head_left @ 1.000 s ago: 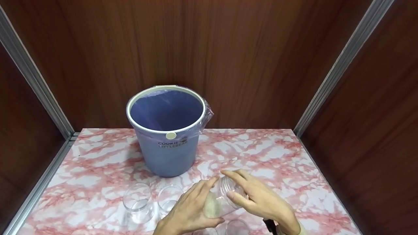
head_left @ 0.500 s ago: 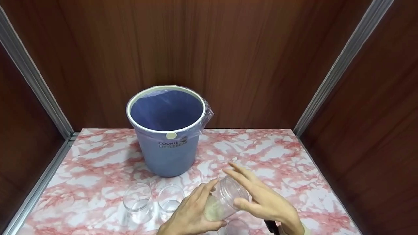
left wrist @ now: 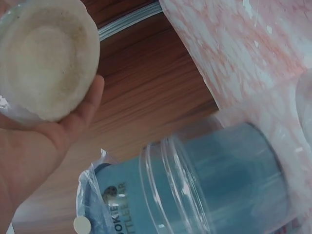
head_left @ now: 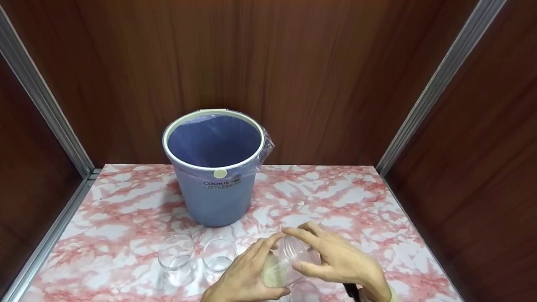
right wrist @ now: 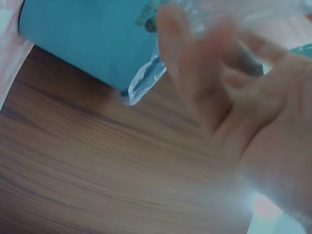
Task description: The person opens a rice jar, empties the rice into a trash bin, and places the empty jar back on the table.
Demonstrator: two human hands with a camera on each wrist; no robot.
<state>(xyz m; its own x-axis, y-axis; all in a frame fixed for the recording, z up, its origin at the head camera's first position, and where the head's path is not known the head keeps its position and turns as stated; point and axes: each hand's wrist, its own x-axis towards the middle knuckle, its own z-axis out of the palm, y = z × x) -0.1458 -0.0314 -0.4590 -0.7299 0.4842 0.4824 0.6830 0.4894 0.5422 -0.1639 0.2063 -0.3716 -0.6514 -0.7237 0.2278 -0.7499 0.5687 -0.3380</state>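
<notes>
In the head view, a clear plastic jar (head_left: 280,266) with pale, greenish-white contents at its base is held tilted above the table. My left hand (head_left: 247,272) grips its base end; in the left wrist view a round beige face (left wrist: 48,61) shows against that hand (left wrist: 39,146). My right hand (head_left: 335,256) spans the ridged end (head_left: 300,249), with fingers above and thumb below. Whether that end carries a separate lid is unclear. The right wrist view shows my right hand (right wrist: 234,92) blurred, fingers bent near clear plastic.
Two clear jars (head_left: 176,262) (head_left: 219,262) stand left of my hands, with another clear rim (head_left: 305,291) below them. Behind stands a blue bin (head_left: 218,201) lined with a thin bag (head_left: 266,147). The marbled table (head_left: 335,201) meets wooden panels (head_left: 293,84).
Half a second ago my right fingers were straighter and spread off the ridged end; now they bend over it again, as one second ago. The left hand keeps its hold, shifting slightly.
</notes>
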